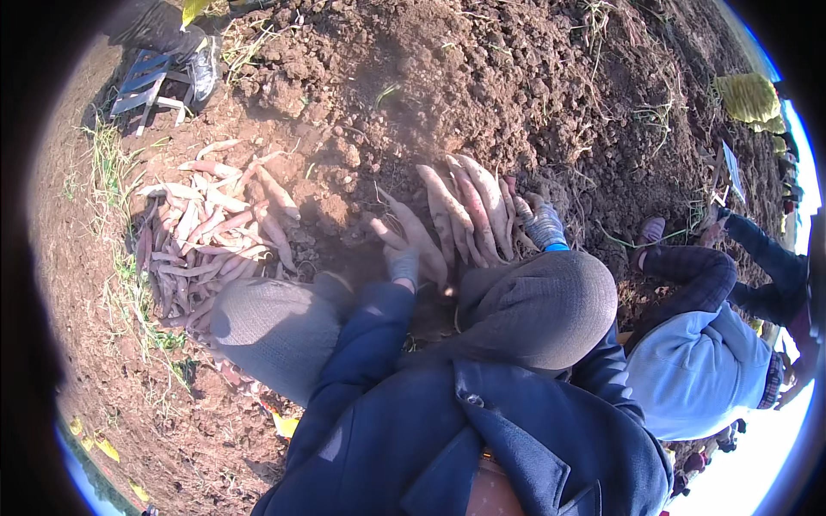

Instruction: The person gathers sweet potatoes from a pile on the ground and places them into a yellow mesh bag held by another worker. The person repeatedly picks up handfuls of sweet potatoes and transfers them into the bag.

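My left hand [400, 256], in a dusty grey glove, is in front of my knees with its fingers closed at the side of a long sweet potato [416, 230]. Right of that, several pale pink sweet potatoes [471, 205] lie side by side on the soil, tips pointing away from me. At their right edge is my right hand [542, 224], also in a grey glove, with a blue cuff. Its fingers curl against the outermost sweet potato [509, 191]; part of the grip is hidden. My right knee covers the lower ends of the row.
A large heap of sweet potatoes [206, 228] lies beyond my left knee [280, 331]. Cloddy brown soil [516, 86] spreads ahead. A folding stool [148, 90] and someone's shoe [205, 70] are at far left. Another person in a light blue top [701, 374] crouches close on my right.
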Motion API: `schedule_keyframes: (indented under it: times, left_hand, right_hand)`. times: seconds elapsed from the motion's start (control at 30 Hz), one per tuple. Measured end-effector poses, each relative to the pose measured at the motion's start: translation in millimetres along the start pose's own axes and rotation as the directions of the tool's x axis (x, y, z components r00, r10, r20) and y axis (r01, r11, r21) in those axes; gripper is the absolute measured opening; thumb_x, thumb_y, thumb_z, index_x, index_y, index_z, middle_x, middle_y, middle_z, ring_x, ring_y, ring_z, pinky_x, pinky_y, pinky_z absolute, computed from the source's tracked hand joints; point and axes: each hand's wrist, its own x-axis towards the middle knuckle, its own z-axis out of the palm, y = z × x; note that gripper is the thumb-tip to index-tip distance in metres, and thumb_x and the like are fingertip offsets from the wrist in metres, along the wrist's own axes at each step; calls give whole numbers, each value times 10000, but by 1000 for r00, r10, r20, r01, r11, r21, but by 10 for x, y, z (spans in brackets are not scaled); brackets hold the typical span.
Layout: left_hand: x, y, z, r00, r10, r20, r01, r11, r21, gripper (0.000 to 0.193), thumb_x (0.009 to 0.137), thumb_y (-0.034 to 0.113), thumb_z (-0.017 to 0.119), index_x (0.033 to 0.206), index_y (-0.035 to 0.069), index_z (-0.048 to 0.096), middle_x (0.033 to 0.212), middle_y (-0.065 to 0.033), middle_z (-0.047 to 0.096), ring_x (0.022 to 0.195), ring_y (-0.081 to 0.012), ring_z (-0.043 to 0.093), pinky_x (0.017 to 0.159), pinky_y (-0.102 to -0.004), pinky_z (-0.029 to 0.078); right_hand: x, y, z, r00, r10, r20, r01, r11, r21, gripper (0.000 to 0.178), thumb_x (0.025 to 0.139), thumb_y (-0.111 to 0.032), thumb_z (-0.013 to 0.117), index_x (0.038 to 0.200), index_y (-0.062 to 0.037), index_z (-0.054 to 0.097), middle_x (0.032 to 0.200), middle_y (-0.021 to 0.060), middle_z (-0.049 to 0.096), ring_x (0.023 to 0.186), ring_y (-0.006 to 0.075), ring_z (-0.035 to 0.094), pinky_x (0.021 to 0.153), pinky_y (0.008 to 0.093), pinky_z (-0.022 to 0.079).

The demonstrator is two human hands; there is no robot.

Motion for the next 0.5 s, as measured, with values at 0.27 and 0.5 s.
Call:
schedule_keyframes:
  times: [0.27,0.5]
  left_hand:
    - [-274,317,191,990,135,-39,-112,924,366,1166,644,316,897,1527,-33,221,1470,-282,397,1390,-384,393,1154,-406,354]
    - [-267,242,243,996,76,-51,-48,911,410,1324,594,300,938,1554,-45,93,1497,-333,300,1413,-427,330,1160,-417,355]
  right_hand:
    - [76,-87,110,992,-65,-105,54,993,-107,537,950,-558,526,1192,-106,686,1116,219,677,1081,414,619,936,493,479]
    - [178,-329,129,996,-78,-53,82,995,65,681,917,-619,570,1274,-42,630,1135,290,636,1091,419,610,957,481,476]
